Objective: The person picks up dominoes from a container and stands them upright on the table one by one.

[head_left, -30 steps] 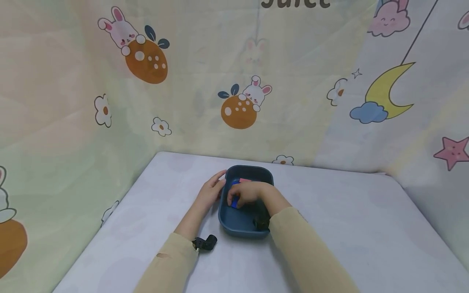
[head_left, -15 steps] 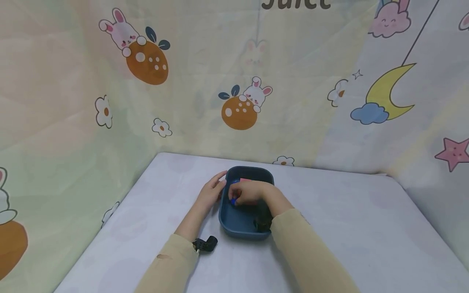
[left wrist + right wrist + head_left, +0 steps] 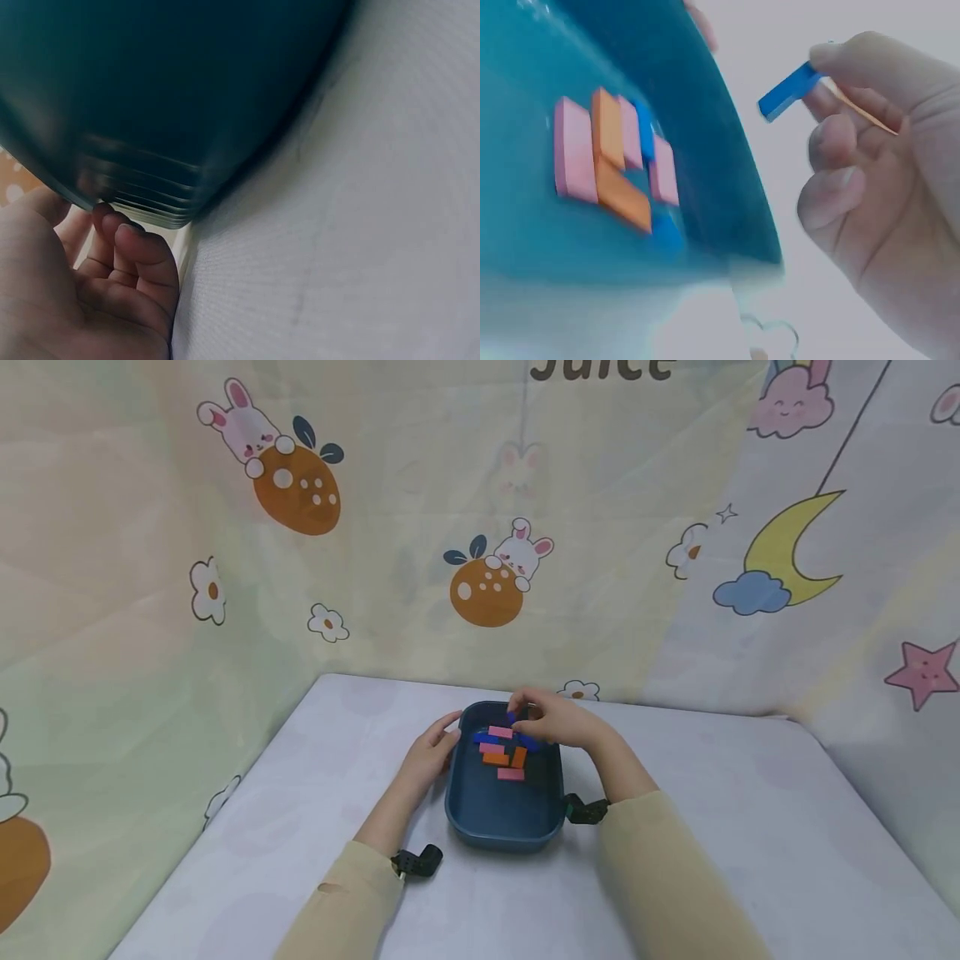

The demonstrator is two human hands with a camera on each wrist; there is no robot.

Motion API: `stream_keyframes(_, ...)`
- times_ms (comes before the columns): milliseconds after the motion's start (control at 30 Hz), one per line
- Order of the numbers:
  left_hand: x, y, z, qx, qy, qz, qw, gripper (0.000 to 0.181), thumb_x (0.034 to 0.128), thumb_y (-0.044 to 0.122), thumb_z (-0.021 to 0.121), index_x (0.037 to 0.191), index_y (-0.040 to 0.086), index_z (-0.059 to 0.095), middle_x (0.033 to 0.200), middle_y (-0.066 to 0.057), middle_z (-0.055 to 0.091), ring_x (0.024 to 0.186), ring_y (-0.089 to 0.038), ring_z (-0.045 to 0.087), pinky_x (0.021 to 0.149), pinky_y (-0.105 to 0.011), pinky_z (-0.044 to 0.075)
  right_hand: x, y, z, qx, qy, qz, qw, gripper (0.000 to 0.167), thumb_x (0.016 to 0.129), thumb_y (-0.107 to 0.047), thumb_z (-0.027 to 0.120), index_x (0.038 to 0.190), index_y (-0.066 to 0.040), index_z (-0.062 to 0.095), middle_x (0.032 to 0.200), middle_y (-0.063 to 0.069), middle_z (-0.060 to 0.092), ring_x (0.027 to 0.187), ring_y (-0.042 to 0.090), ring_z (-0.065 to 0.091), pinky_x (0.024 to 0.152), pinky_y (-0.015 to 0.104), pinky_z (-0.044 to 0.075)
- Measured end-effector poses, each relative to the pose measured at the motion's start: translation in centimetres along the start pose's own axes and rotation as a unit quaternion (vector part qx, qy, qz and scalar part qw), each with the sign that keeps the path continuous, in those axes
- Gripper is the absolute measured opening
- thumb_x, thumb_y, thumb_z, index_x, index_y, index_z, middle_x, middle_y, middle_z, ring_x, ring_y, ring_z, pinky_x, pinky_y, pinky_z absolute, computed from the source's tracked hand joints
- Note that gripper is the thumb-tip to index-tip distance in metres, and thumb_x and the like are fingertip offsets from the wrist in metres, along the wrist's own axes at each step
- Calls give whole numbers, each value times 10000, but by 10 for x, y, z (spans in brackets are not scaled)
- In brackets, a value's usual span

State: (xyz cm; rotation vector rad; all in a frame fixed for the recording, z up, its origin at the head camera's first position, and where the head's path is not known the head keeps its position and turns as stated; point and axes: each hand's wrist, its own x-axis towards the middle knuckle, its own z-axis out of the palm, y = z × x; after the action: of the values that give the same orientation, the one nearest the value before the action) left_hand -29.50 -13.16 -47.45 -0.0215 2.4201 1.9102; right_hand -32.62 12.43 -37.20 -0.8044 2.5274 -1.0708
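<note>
A dark blue bin (image 3: pixel 502 827) holds several small blocks. Pink blocks (image 3: pixel 511 774), orange blocks (image 3: pixel 496 759) and blue blocks (image 3: pixel 529 743) lie in a loose group toward its far half. Over the far right part of the bin in the head view is my right hand (image 3: pixel 558 718). It pinches a blue block (image 3: pixel 787 91) between thumb and forefinger, outside the bin wall in the right wrist view. Against the bin's left side rests my left hand (image 3: pixel 427 756). Its relaxed, bent fingers (image 3: pixel 146 251) touch the outer wall near the ribbed corner.
The bin stands on a white-covered table (image 3: pixel 300 877). A printed cloth backdrop (image 3: pixel 405 560) rises behind the table and along its sides. Black cameras sit on both wrists, the right wrist camera (image 3: pixel 587 809) just beside the bin's right wall.
My right hand has risen from inside the bin toward its far right rim, carrying a blue block. The blocks it covered now show. My left hand has stayed at the bin's side.
</note>
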Motion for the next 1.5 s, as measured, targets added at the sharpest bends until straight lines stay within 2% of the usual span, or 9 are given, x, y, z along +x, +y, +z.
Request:
stream_keyframes(133, 0, 0, 1, -12, 24, -25, 10000, 403, 973, 491, 554, 1374, 466, 513, 1053, -78, 629, 881, -229, 591, 712, -294, 521, -24, 21, -17, 475, 519, 261, 9972, 255, 964, -245, 637, 1183, -168, 531, 970, 102, 531, 651, 227, 479, 582, 319, 441)
stream_keyframes(267, 1, -1, 1, 32, 20, -18, 10000, 408, 971, 504, 552, 1376, 472, 510, 1050, -64, 631, 883, -228, 599, 718, -300, 531, -47, 52, -27, 502, 936, 555, 9928, 258, 965, -237, 637, 1189, -167, 530, 996, 97, 540, 606, 203, 463, 572, 313, 434)
stream_keyframes(400, 2, -3, 1, 0, 38, -29, 10000, 385, 975, 485, 555, 1358, 488, 518, 1035, -63, 630, 881, -236, 602, 714, -303, 530, -65, 84, -25, 581, 1157, 834, 9881, 278, 964, -226, 638, 1207, -157, 523, 1125, 111, 538, 604, 192, 476, 588, 312, 440)
stream_keyframes(500, 4, -3, 1, -66, 17, -66, 10000, 369, 978, 468, 557, 1344, 498, 523, 1030, -68, 630, 884, -244, 599, 714, -302, 523, -76, 104, -22, 709, 1346, 1047, 9828, 302, 960, -219, 642, 1226, -147, 518, 1153, 119, 534, 607, 176, 478, 586, 304, 448)
stream_keyframes(633, 4, -4, 0, -98, 20, -90, 9999, 367, 978, 469, 557, 1342, 498, 524, 1033, -68, 628, 879, -244, 599, 711, -302, 520, -82, 120, -18, 891, 1495, 1110, 9785, 310, 956, -210, 645, 1224, -123, 514, 1117, 125, 536, 599, 147, 462, 562, 286, 440)
stream_keyframes(833, 2, -4, -1, -98, 7, -116, 9999, 370, 974, 483, 557, 1342, 497, 525, 1033, -69, 623, 869, -243, 594, 701, -304, 514, -85, 137, -10, 1076, 1605, 1119, 9748, 321, 953, -241, 654, 1217, -119, 518, 1178, 107, 519, 679, 130, 503, 607, 272, 464)
stream_keyframes(967, 1, -2, -1, -56, -23, -147, 9999, 376, 968, 508, 555, 1341, 513, 514, 1043, -60, 627, 882, -246, 594, 712, -302, 516, -85, 143, -7, 1135, 1685, 1233, 9714, 304, 949, -263, 660, 1203, -162, 527, 1202, 76, 520, 728, 153, 535, 639, 266, 479)
stream_keyframes(1233, 1, -1, 1, 60, 40, -126, 9999, 381, 963, 529, 550, 1341, 522, 509, 1043, -53, 630, 895, -248, 594, 718, -308, 518, -86, 144, -4, 1069, 1751, 1250, 9707, 306, 944, -226, 657, 1212, -142, 536, 1205, 111, 541, 716, 155, 542, 628, 268, 473)
stream_keyframes(1500, -1, 1, 1, 38, 55, -159, 9999, 370, 975, 496, 546, 1343, 517, 511, 1072, -54, 630, 934, -251, 599, 757, -314, 539, -86, 146, -2, 1140, 1754, 1100, 9717, 302, 947, -191, 653, 1213, -124, 526, 1191, 120, 543, 679, 141, 539, 593, 272, 478)
